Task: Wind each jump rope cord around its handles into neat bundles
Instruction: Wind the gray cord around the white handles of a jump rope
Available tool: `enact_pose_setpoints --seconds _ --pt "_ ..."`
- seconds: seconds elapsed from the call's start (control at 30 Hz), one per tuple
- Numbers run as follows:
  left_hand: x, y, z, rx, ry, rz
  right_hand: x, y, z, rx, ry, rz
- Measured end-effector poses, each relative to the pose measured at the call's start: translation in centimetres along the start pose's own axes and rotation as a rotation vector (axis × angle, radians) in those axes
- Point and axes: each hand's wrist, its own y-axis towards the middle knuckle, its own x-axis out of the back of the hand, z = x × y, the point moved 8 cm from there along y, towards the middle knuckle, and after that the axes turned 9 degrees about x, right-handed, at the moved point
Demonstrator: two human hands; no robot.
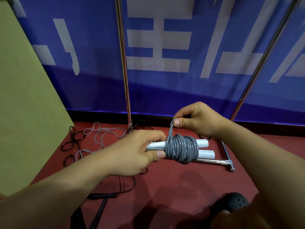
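Left hand point(132, 152): grips the white handles point(204, 148) at their left end.
Right hand point(196, 121): pinches the grey cord point(181, 148) loop, above the bundle.
Cord: coiled round both handles, between the hands.
Loose ropes point(99, 136): on the red floor point(173, 187), beyond the left hand.

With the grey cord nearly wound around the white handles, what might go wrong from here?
The right hand pinches only a short twisted loop of grey cord; if it slips, the coils may spring loose. The left hand grips just one end of the white handles, so they might splay and loosen the bundle.
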Motion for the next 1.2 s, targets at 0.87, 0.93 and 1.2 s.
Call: enact_pose_setpoints --seconds 0.87,0.93,1.2 --pt "4.0 -0.3 2.9 0.214 -0.385 -0.453 -6.2 0.4 0.9 -0.039 -0.278 0.202" --pt "4.3 -0.3 3.5 0.245 -0.383 -0.489 -7.2 0.3 1.6 -0.008 -0.301 0.226" --pt "4.9 0.0 5.2 0.335 -0.131 -0.524 -8.0 -0.7 2.1 -0.047 -0.376 0.309"
